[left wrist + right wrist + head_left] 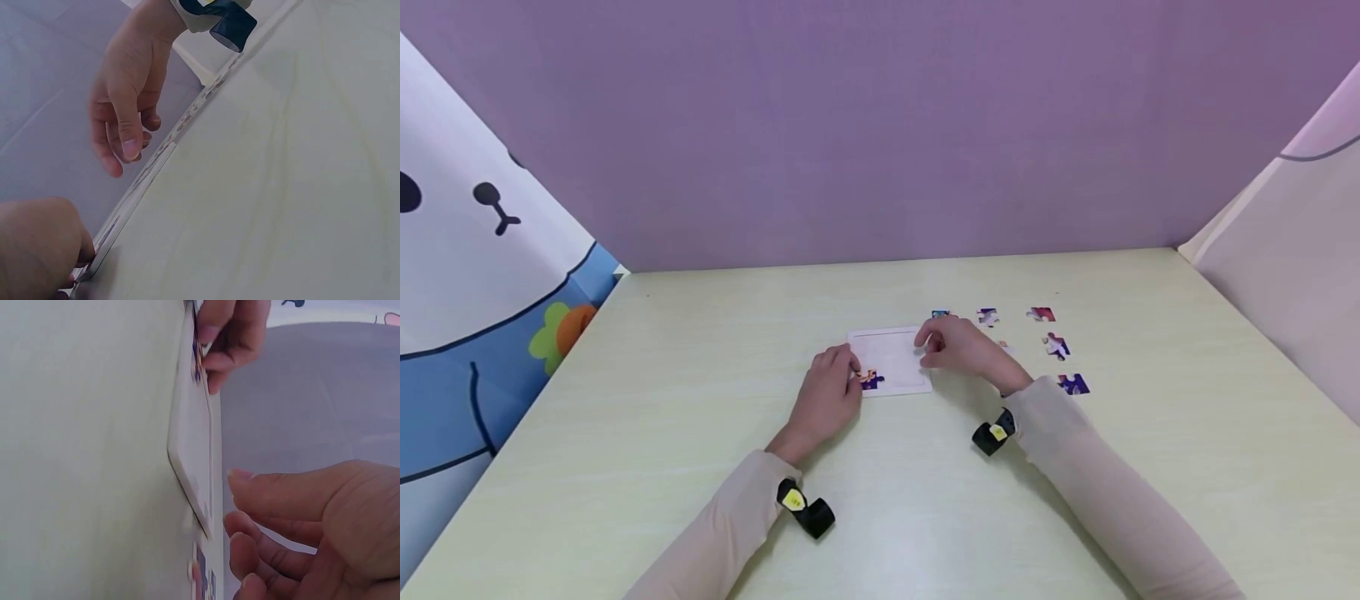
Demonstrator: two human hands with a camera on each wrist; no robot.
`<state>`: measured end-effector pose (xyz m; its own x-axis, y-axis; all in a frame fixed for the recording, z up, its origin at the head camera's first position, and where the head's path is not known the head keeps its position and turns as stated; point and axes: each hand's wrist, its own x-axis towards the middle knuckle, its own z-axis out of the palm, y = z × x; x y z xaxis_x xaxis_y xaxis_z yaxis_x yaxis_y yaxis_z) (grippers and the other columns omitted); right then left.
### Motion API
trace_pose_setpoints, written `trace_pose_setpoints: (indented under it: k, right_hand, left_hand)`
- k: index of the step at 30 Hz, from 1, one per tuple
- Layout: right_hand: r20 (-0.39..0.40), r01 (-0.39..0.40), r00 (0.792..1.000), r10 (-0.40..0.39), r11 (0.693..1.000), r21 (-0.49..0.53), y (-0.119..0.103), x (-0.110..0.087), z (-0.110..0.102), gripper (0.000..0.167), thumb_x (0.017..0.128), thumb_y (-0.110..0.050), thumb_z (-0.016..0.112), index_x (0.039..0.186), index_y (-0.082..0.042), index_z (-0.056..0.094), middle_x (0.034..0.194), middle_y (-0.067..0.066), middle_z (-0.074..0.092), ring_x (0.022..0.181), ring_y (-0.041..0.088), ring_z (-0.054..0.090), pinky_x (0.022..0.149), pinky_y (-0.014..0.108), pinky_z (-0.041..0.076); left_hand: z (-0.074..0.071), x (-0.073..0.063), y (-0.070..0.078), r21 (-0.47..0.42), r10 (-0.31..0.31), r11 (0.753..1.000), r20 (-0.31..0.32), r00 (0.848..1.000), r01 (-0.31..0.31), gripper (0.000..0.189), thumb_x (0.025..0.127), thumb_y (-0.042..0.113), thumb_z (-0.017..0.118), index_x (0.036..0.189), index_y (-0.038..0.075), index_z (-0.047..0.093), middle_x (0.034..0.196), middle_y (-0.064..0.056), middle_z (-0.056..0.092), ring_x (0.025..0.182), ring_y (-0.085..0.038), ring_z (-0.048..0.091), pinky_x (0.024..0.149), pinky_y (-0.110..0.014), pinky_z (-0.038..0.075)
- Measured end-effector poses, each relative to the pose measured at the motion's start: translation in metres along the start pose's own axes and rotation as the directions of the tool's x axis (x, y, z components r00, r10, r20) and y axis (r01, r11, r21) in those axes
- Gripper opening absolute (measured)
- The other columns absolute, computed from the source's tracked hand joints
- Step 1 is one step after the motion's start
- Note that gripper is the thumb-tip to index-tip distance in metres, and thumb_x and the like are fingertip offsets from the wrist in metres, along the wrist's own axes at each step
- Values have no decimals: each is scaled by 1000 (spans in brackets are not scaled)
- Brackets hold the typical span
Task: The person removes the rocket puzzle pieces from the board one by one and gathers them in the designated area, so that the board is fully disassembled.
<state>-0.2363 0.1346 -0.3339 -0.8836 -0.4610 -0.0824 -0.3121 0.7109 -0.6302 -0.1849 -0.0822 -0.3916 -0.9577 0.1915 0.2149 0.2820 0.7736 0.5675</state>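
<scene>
A shallow white puzzle frame (891, 354) lies flat on the table, with one purple and orange jigsaw piece (872, 380) in its near left corner. My left hand (829, 390) holds the frame's left edge, the thumb beside that piece; in the right wrist view, the left hand's other fingers (234, 350) bend over the far side. Above the frame's right edge hovers my right hand (962, 348). Its fingers are loosely bent, and nothing shows between thumb and fingertips in the right wrist view (312, 525).
Several loose jigsaw pieces lie right of the frame, among them a white and purple piece (987, 317), a red one (1041, 314) and a purple one (1073, 384). Some are partly hidden by the right hand. A purple panel (880, 133) stands behind the table (700, 358).
</scene>
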Motion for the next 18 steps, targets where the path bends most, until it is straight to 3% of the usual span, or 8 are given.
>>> trace_pose_setpoints:
  k: [7,18]
  right_hand:
    - [40,40,998,-42,999,32,-12,1,15,23,83,-2,69,105,-1,63,86,8,62,77,16,55,69,24,45]
    - [98,125,987,-131,990,63,-21,5,33,22,81,-2,70,102,0,64,80,4,61,71,11,52,67,22,43]
  left_hand:
    - [-1,0,1,1,-8,1000,7,1000,8,10,91,8,50,100,5,54,136,-21,49,129,-37,42,109,-49,33]
    - [-3,-1,-1,-4,30,1000,-17,999,-30,10,89,6,52,98,4,53,127,-20,53,121,-38,46,104,-49,37]
